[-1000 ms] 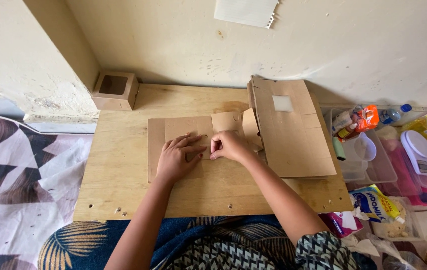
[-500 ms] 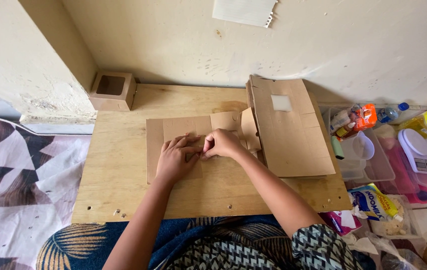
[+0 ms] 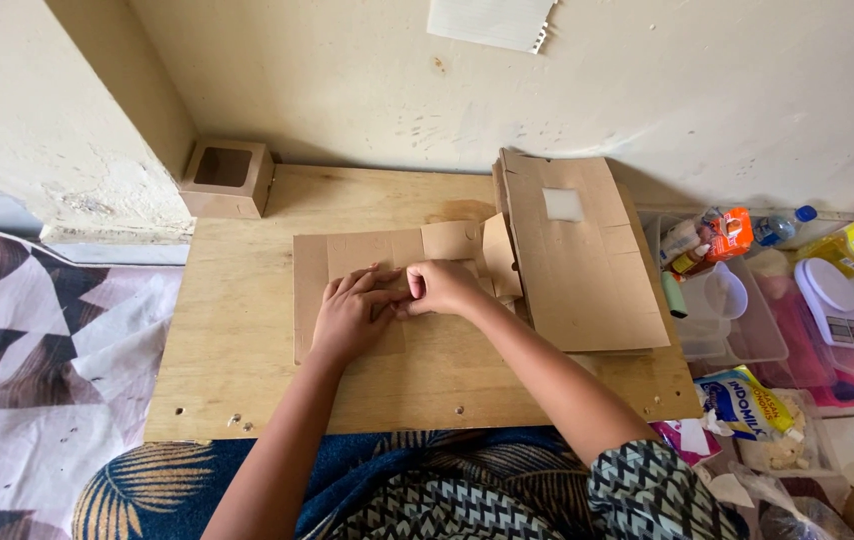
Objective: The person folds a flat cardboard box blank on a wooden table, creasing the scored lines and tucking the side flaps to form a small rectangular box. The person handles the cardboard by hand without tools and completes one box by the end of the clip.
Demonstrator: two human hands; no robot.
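Observation:
A flat brown cardboard box blank (image 3: 347,262) lies on the wooden board (image 3: 247,340) in front of me. My left hand (image 3: 352,315) presses flat on the blank's middle, fingers spread. My right hand (image 3: 439,287) sits just to its right, fingers curled and pinching a fold of the same cardboard, touching the left fingertips. Small side flaps (image 3: 472,245) of the blank stick out beyond my right hand. A stack of flat cardboard blanks (image 3: 577,255) with a clear window patch leans at the right of the board.
A folded small cardboard box (image 3: 227,178) with a window stands at the board's back left by the wall. Clear plastic tubs (image 3: 737,315), snack packets, a bottle and a small scale (image 3: 832,300) crowd the floor at right. Patterned cloth (image 3: 37,350) lies at left.
My right hand has slid left along the cardboard toward the left hand and now touches it. The left hand has stayed pressed on the blank.

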